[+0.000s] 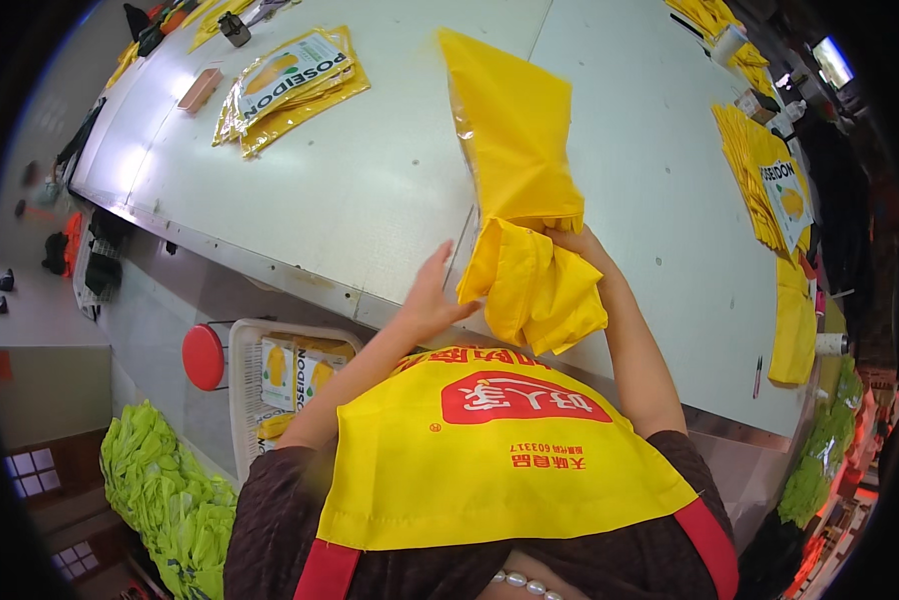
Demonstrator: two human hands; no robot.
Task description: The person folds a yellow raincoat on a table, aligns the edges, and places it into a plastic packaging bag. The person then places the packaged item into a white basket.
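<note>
A long piece of smooth yellow material (515, 120) stretches away from me over the white table, with a shiny, plastic-like left edge. At its near end bunches a folded yellow cloth (540, 290). My right hand (582, 252) grips the cloth at its upper right, where the two yellow pieces meet; its fingertips are partly hidden in the folds. To the left of the cloth is my left hand (435, 300), open, fingers stretched forward, with its thumb close to the cloth's edge. Whether that thumb touches it I cannot tell.
On the white table (370, 190) lie packaged yellow items (295, 85) at the far left and a fanned yellow stack (760, 180) at the right. A pen (758, 378) lies near the right edge. Below left stand a white basket (242, 400), a red stool (204, 357) and a green heap (165, 490).
</note>
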